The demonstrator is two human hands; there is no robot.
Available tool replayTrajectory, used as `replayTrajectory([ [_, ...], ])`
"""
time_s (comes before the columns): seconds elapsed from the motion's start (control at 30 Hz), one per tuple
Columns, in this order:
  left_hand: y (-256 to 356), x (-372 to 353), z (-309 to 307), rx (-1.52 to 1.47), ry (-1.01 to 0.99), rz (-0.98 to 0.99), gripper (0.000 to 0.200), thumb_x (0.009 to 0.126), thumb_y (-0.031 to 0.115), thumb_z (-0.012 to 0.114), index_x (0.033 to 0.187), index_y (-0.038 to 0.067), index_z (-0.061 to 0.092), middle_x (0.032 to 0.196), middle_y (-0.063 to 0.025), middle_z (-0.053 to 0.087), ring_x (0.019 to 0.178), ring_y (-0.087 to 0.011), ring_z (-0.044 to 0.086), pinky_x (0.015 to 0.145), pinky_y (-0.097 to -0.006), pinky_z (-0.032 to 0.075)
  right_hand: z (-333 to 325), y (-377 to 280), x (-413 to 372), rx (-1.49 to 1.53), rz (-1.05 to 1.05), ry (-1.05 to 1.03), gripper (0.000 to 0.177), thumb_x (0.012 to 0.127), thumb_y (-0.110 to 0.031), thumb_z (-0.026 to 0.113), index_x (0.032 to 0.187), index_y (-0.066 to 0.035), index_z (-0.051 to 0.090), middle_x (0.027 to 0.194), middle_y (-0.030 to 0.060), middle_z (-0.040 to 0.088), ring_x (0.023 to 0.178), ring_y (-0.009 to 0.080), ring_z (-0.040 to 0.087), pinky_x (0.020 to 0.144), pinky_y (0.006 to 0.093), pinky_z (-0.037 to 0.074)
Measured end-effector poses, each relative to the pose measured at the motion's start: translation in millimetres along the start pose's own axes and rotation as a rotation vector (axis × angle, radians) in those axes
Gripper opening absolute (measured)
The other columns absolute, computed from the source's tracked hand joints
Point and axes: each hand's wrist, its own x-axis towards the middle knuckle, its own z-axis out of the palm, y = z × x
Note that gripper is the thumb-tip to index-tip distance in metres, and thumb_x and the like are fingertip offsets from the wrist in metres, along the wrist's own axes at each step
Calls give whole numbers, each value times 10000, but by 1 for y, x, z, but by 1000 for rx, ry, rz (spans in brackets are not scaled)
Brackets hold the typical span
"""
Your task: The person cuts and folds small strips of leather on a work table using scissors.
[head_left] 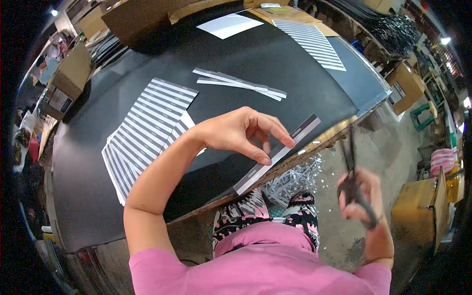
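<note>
Tabletop (314, 93), smooth and black, in a cluttered workroom with cardboard cartons (415, 214) and grey floor (339, 233), carried flat striped paper sheets (156, 110). At its near edge, left hand (236, 132), fingers clamped on a narrow two-tone paper strip (277, 155); beyond the edge, right hand (368, 189), fingers wrapped around dark scissors (350, 189), motion-blurred.

Paper strip (279, 154), centre: shows grey and white bands.
Sheet stack (157, 111), centre left: bears dark-grey and white stripes.
Tabletop (322, 91): black.
Trousers (240, 212): mottled black, white, pink.
</note>
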Motion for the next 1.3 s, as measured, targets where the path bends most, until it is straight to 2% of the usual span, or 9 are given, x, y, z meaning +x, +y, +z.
replayTrajectory([
  [0.1,-5,0,-3,26,-5,45,451,748,27,768,1179,27,638,1215,-109,597,921,-134,617,723,-228,536,7,9,-21,-3,335,-144,540,627,-147,866,1048,17,570,743,25,602,643,57,549,555,189,398],
  [0.13,-3,-1,-3,19,0,46,451,748,27,768,1179,27,638,1215,-109,597,921,-134,617,723,-228,536,8,19,-23,-71,328,-195,512,652,-121,856,1057,7,569,753,18,611,659,46,551,560,193,403],
  [0.2,2,-2,-2,-15,-5,-31,450,751,27,768,1181,31,638,1214,-106,598,913,-133,618,725,-229,535,20,21,-25,29,416,-173,486,667,-111,850,1046,8,570,726,15,613,652,36,543,556,193,398],
  [0.4,-4,1,2,-50,-29,-16,463,741,28,773,1184,37,638,1206,-95,601,928,-130,614,730,-231,538,30,20,1,0,353,-219,440,683,-103,839,1017,1,573,732,17,616,654,28,532,548,193,387],
  [0.57,-6,2,4,-20,-39,-43,478,727,31,781,1184,43,640,1205,-89,602,955,-123,605,734,-229,537,40,7,21,10,315,-257,366,733,-88,813,984,2,562,637,10,585,496,34,493,420,203,332],
  [0.83,-5,2,5,-5,-48,-49,493,715,45,795,1183,44,641,1207,-84,602,982,-126,604,739,-228,541,41,3,28,-11,327,-265,359,743,-109,810,977,0,561,619,14,588,458,49,506,395,214,343],
  [1.13,-5,2,7,-46,-41,-92,502,712,57,802,1186,42,637,1216,-84,599,922,-127,633,741,-235,551,44,-2,30,-30,336,-257,355,747,-105,807,968,6,553,630,16,582,461,48,508,388,215,358],
  [1.3,-12,3,5,-41,-42,-45,513,704,76,811,1188,55,641,1217,-81,599,916,-120,632,727,-233,548,45,0,32,-17,332,-248,345,749,-84,801,965,9,548,635,11,577,467,41,504,386,208,354],
])
